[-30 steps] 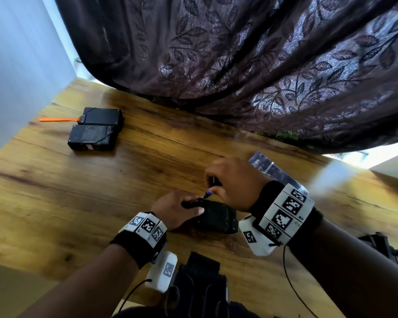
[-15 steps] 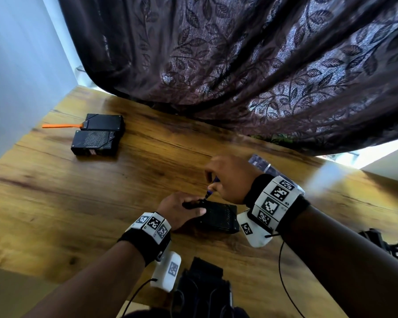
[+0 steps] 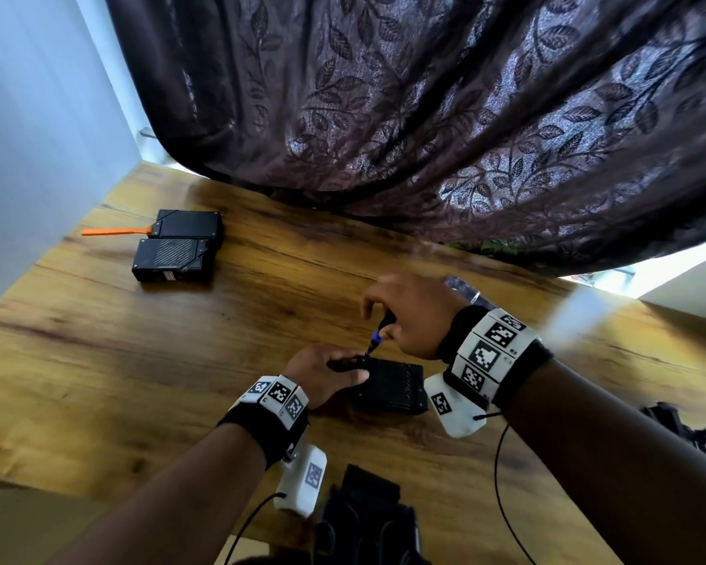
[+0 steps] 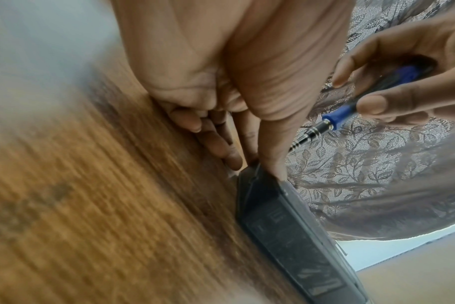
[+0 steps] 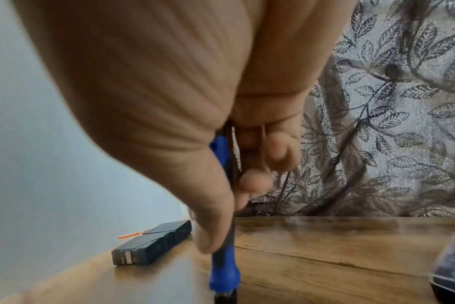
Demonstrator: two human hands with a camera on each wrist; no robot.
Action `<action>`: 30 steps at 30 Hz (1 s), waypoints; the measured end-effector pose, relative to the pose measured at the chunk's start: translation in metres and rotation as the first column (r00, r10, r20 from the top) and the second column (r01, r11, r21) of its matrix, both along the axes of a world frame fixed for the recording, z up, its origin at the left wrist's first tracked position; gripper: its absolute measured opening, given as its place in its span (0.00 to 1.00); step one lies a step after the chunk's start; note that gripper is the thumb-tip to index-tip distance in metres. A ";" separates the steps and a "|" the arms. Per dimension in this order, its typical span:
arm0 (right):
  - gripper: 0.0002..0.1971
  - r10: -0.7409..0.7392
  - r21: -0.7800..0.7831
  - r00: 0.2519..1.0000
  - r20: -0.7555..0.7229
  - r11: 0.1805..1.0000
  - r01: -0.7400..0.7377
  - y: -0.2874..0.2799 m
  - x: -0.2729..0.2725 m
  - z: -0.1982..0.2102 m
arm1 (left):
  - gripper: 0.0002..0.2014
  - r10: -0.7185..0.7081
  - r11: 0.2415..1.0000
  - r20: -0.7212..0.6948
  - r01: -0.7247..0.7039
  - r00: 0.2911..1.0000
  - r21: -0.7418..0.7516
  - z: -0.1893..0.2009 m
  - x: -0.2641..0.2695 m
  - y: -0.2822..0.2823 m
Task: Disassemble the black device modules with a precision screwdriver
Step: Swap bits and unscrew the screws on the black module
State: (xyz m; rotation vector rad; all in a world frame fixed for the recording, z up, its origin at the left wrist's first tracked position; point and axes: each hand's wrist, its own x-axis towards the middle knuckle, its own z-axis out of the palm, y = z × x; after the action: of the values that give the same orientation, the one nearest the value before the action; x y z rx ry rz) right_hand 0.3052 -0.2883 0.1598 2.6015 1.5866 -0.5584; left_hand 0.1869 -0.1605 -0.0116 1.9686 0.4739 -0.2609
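A black device module [image 3: 396,387] lies on the wooden table [image 3: 180,360] in front of me. My left hand [image 3: 343,367] grips its left end, thumb on the top edge [image 4: 271,148] and fingers [image 4: 221,148] curled beside it on the wood. My right hand [image 3: 378,320] pinches a precision screwdriver [image 3: 376,338] with a blue collar, held nearly upright. Its metal tip [image 4: 304,137] points down at the module's [image 4: 299,236] left end, where my thumb hides the contact. The right wrist view shows thumb and fingers wrapped round the blue handle [image 5: 223,271].
Two more black modules [image 3: 180,246] lie side by side at the far left, with an orange strip [image 3: 115,231] beside them. A dark leaf-patterned curtain [image 3: 424,136] hangs over the table's back edge. A clear case [image 3: 463,288] lies behind my right hand. Black gear [image 3: 367,519] sits at the near edge.
The head view has drifted slightly. My right fingers have shifted on the screwdriver handle, the index finger now lifted. The left hand and the module stay where they were.
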 end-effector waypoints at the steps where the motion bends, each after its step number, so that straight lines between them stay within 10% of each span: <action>1: 0.10 -0.011 -0.010 1.000 0.017 1.000 0.011 0.000 0.000 0.000 | 0.24 0.001 1.000 -0.001 -0.001 1.000 0.001 0.000 0.000 0.000; 8: 0.18 -0.066 -0.124 0.985 0.162 0.989 0.086 -0.004 0.001 -0.003 | 0.23 0.003 1.000 0.006 -0.003 1.000 -0.019 -0.002 0.000 0.000; 19: 0.03 0.002 0.001 0.998 0.062 1.000 -0.002 0.001 -0.006 -0.002 | 0.25 0.018 1.000 0.015 -0.018 1.000 0.015 -0.006 0.000 0.000; 30: 0.17 0.021 -0.041 0.999 0.034 0.999 -0.019 0.005 -0.008 0.000 | 0.24 0.019 1.000 0.016 -0.020 1.000 0.015 0.003 -0.002 -0.001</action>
State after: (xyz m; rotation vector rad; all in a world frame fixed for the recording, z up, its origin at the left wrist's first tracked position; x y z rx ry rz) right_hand 0.2967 -0.2837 0.1595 2.5488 1.5721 -0.5354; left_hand 0.1850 -0.1620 -0.0082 1.9782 0.4857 -0.2295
